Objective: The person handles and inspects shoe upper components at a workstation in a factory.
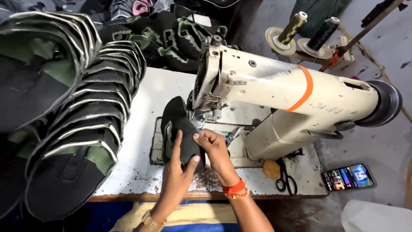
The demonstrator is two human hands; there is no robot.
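Worn white table, grey concrete floor, daylight.

Pretty clearly a small stitching workshop. There's a big cream industrial sewing machine sitting on a worn, chipped white worktop, thread cones on a stand behind it, black scissors lying nearby, and stacks of cut black-and-green pieces piled up on the left.

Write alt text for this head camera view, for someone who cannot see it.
Two hands, left hand and right hand, hold a black shoe piece at a cream sewing machine. Stacked black pieces lie to the left; scissors and a phone to the right.
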